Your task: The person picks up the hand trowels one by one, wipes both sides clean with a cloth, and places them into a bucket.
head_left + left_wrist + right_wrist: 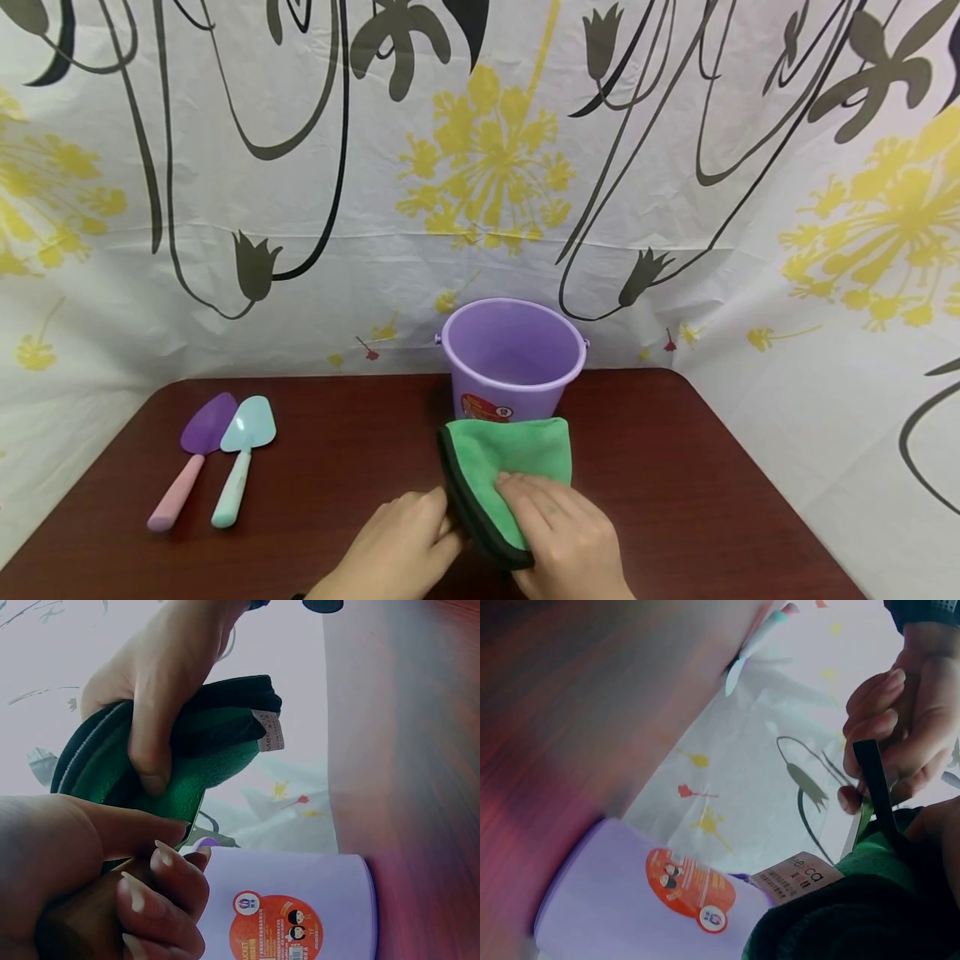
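In the head view my right hand (566, 537) grips a folded green cloth (525, 446) with a dark border, fingers over its top. My left hand (401, 537) is close against the cloth's left edge. The left wrist view shows the left fingers curled round a brown handle (82, 919). From it a thin metal edge (197, 815) runs into the folded cloth, where the rest is hidden, so I cannot tell the tool's kind. A white label (796, 877) sticks out of the cloth in the right wrist view.
A purple bucket (495, 402) with a red sticker stands at the table's back edge, just behind the cloth. Two small hand shovels lie at the left: a purple one (206, 425) with a pink handle and a light blue one (251, 423). Patterned white sheeting (360, 283) rises behind the dark table (337, 433).
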`<state>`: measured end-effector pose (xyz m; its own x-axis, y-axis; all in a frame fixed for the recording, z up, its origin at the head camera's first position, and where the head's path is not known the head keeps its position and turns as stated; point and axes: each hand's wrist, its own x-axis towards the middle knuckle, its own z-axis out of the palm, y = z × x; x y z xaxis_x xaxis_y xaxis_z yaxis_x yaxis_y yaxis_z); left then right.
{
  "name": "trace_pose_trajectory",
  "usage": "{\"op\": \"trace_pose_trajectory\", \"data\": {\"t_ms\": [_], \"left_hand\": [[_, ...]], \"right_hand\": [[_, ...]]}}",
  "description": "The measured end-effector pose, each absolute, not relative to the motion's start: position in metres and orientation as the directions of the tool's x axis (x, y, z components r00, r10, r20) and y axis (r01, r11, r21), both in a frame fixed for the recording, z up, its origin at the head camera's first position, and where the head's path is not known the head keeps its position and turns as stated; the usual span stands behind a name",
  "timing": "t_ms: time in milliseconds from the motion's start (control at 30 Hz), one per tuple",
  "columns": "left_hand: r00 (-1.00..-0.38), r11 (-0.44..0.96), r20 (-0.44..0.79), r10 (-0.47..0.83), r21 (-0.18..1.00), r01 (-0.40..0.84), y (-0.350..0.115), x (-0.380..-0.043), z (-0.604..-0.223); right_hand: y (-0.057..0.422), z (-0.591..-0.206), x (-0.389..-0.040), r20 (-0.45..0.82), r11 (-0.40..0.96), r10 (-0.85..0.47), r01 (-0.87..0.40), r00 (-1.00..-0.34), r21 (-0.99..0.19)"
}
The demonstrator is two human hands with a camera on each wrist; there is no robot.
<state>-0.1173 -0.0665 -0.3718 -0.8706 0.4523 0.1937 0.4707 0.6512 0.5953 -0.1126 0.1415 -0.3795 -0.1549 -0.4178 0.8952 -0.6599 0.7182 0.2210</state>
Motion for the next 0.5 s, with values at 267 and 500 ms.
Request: {"op": "trace_pose_trajectory", "data": {"t_ms": [267,500], "left_hand": [[-0.858,0.64,0.269,0.437,0.578,0.507,-0.066,-0.115,-0.371],[-0.851,0.648,0.305,0.427,0.554,0.523,-0.067,-0.114,-0.369]], "right_hand": [[0.151,-0.374,-0.119,0.915,0.765,-0.371,-0.611,-0.157,0.205],[0.162,-0.368,-0.125,0.935,0.803,-0.311,-0.573,-0.171,0.162]]}}
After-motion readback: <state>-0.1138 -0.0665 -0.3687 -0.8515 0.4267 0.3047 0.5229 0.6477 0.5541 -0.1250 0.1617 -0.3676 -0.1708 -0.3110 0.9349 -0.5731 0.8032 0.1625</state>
